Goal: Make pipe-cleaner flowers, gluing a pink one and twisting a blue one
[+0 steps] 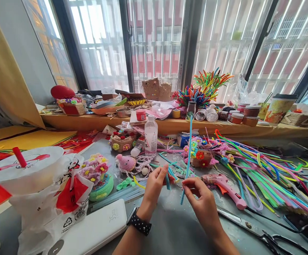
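Barred windows (pixel 157 53) light a cloth-covered ledge (pixel 132 122) above a grey table (pixel 169 230). Along the ledge stand paint jars (pixel 251 111) with lids on, a lidded paper cup (pixel 279 108) and an orange bowl (pixel 104 110) heaped with odds and ends. On the table, a clear plastic bottle (pixel 151 136) stands upright, its liquid level hard to read. At the far left, a drink cup (pixel 23 161) with a red straw (pixel 19 157) sits in a thin plastic bag (pixel 47 212). Flowers trim the side of a small basket (pixel 120 143).

Bare tabletop opens between the forearms, hemmed in by a white power bank (pixel 98 226) at the left wrist, scissors (pixel 245 224) beside the right forearm and a pink glue gun (pixel 226 187) just past the right hand (pixel 199 194). That hand pinches, thumb against fingers, the lower part of a blue stem (pixel 189 152), which is fuzzy, slim, straight and nearly upright, its tip overlapping the ledge in view. The left hand (pixel 155 184) is closed on shorter blue pieces (pixel 168 181), partly hidden by its fingers.
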Available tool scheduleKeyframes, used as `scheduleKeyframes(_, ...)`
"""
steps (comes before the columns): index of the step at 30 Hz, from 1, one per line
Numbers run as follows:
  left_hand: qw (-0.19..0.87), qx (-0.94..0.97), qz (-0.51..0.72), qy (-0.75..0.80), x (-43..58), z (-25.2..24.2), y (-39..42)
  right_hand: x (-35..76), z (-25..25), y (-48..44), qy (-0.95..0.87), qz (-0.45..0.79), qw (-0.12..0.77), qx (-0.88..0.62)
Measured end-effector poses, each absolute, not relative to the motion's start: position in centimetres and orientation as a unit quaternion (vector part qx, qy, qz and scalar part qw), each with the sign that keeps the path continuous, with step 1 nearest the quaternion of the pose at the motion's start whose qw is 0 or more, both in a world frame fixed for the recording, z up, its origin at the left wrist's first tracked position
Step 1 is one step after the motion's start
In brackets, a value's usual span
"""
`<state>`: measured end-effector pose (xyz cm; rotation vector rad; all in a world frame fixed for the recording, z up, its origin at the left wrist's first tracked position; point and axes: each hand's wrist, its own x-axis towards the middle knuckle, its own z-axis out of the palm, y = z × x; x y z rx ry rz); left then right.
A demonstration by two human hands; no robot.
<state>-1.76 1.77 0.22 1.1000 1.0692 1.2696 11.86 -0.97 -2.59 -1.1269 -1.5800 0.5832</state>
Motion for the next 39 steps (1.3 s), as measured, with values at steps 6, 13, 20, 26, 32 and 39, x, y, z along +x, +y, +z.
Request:
scheduleKeyframes(6, 0.56, 0.429, 0.536, 0.463, -1.9, 0.2, 1.8, 11.8, -2.6, -1.0, -0.672, 0.247, 0.512, -0.475)
scheduleKeyframes(13, 0.562, 0.433, 0.535, 0.458, -1.8, -0.2, 1.9, 11.7, -2.5, -1.0, -0.676, 0.251, 0.511, -0.468)
scheduleKeyframes(20, 0.531, 0.451, 0.519, 0.495, -1.8, 0.1, 1.8, 11.6, -2.9, -0.8, -0.66, 0.262, 0.528, -0.466)
scheduleKeyframes(26, 0.46, 0.518, 0.498, 0.521, -2.1, -0.2, 2.0, 11.5, -2.9, -0.9, -0.642, 0.316, 0.522, -0.464)
scheduleKeyframes(32, 0.443, 0.508, 0.521, 0.523, -2.2, -0.2, 2.1, 11.2, -2.9, -0.8, -0.619, 0.348, 0.541, -0.451)
scheduleKeyframes(39, 0.507, 0.473, 0.557, 0.457, -1.8, 1.1, 1.3, 11.1, -2.9, -0.8, -0.631, 0.338, 0.524, -0.462)
